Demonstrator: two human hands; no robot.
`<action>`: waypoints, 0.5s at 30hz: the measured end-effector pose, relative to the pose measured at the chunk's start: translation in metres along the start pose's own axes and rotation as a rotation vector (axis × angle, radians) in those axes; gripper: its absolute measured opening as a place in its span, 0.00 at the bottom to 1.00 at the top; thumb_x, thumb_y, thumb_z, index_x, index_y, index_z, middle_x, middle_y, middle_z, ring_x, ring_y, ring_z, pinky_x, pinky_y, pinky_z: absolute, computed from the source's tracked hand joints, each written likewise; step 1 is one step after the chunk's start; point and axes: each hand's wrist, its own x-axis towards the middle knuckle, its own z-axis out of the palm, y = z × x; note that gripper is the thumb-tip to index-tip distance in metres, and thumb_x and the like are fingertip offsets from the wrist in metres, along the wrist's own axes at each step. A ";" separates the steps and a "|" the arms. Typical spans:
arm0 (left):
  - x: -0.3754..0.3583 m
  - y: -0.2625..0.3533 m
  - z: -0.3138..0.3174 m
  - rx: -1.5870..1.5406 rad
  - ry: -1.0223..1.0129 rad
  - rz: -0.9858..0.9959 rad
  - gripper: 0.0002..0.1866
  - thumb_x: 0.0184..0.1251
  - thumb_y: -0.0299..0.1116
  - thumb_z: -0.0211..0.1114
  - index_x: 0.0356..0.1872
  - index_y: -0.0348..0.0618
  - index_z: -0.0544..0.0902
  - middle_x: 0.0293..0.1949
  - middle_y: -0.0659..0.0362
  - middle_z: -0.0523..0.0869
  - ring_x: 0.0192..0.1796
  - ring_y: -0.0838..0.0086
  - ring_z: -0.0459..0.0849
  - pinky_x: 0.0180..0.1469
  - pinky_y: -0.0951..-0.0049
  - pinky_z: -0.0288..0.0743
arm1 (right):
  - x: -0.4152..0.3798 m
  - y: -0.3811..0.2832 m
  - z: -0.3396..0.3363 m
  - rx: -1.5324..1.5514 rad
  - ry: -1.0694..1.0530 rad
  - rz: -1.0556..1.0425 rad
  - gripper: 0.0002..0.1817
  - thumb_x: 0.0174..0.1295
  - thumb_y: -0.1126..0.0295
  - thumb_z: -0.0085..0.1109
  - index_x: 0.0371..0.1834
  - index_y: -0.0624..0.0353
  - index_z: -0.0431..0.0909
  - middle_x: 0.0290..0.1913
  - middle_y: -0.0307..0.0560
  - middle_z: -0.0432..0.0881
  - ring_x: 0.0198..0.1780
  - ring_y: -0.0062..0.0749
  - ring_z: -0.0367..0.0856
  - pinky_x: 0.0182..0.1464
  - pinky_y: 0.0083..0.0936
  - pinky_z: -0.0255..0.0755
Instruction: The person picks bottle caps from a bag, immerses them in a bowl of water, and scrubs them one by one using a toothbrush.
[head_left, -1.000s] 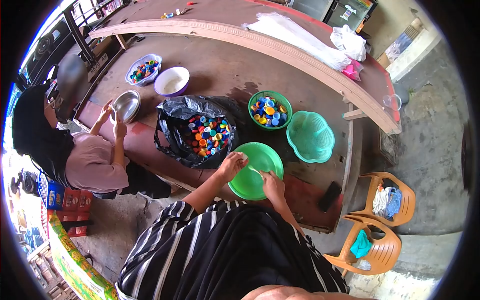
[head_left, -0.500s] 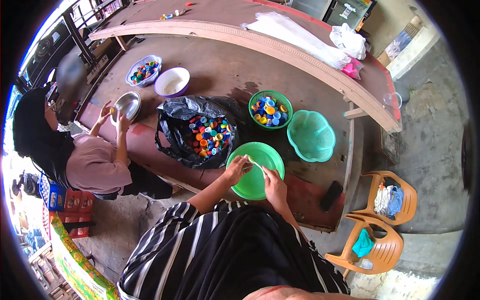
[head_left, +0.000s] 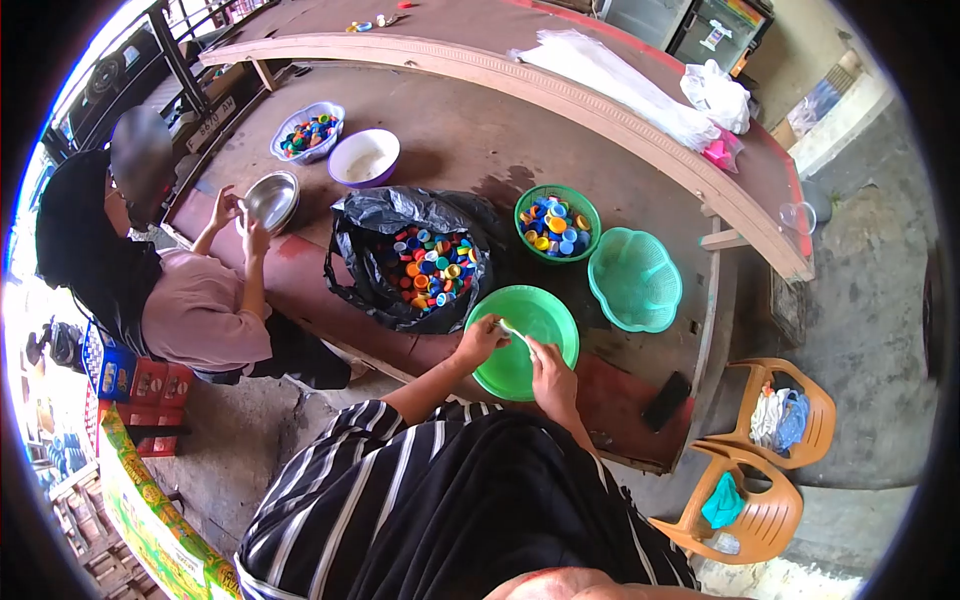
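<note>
Over a green basin (head_left: pixel 555 375) of water, my two hands are close together. My right hand (head_left: pixel 553 378) grips a slim white stick (head_left: pixel 519 336), perhaps a small brush, slanting up toward the other hand. My left hand (head_left: pixel 482 342) is closed in a pinch at the stick's far end; whatever it holds is too small to make out. Just beyond the left hand, a black plastic bag (head_left: pixel 350 225) lies open with many coloured bottle caps (head_left: pixel 432 270) inside. A green basket (head_left: pixel 524 232) behind the basin holds blue, yellow and white caps.
A pale green scalloped basket (head_left: pixel 635 280) stands right of the basin, and a phone (head_left: pixel 666 400) lies near the table corner. At left, a co-worker (head_left: pixel 205 315) handles something by a metal bowl (head_left: pixel 272 202). Two plastic chairs (head_left: pixel 775 500) stand at right.
The view has shifted slightly, moving the scene a little to the right. My hands stay over the basin, and the stick's angle differs slightly. The co-worker's hands have shifted a little.
</note>
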 end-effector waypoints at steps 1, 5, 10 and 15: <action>-0.001 -0.002 0.001 0.074 0.003 0.067 0.13 0.70 0.29 0.58 0.50 0.31 0.77 0.33 0.53 0.83 0.35 0.75 0.85 0.36 0.77 0.81 | -0.001 0.008 0.005 -0.027 -0.007 0.014 0.19 0.66 0.71 0.53 0.60 0.43 0.74 0.45 0.43 0.78 0.42 0.45 0.82 0.39 0.39 0.77; -0.007 0.004 -0.002 0.272 -0.030 0.044 0.14 0.69 0.29 0.62 0.51 0.33 0.78 0.35 0.56 0.84 0.34 0.79 0.83 0.38 0.77 0.78 | 0.002 0.025 0.011 -0.142 -0.011 0.065 0.19 0.65 0.72 0.53 0.60 0.44 0.75 0.44 0.43 0.78 0.42 0.44 0.82 0.40 0.38 0.77; -0.006 0.001 0.001 0.271 -0.006 0.045 0.14 0.67 0.32 0.64 0.51 0.37 0.80 0.33 0.58 0.85 0.34 0.77 0.84 0.36 0.76 0.78 | 0.005 0.041 0.025 -0.305 -0.180 0.042 0.20 0.64 0.71 0.54 0.60 0.46 0.76 0.46 0.44 0.78 0.45 0.42 0.82 0.41 0.39 0.78; -0.001 -0.004 -0.002 0.358 0.056 0.106 0.15 0.63 0.34 0.68 0.48 0.38 0.82 0.31 0.55 0.85 0.35 0.73 0.85 0.36 0.72 0.77 | 0.004 0.008 -0.002 -0.037 -0.047 0.053 0.19 0.66 0.70 0.52 0.60 0.42 0.75 0.46 0.44 0.78 0.44 0.48 0.81 0.41 0.41 0.76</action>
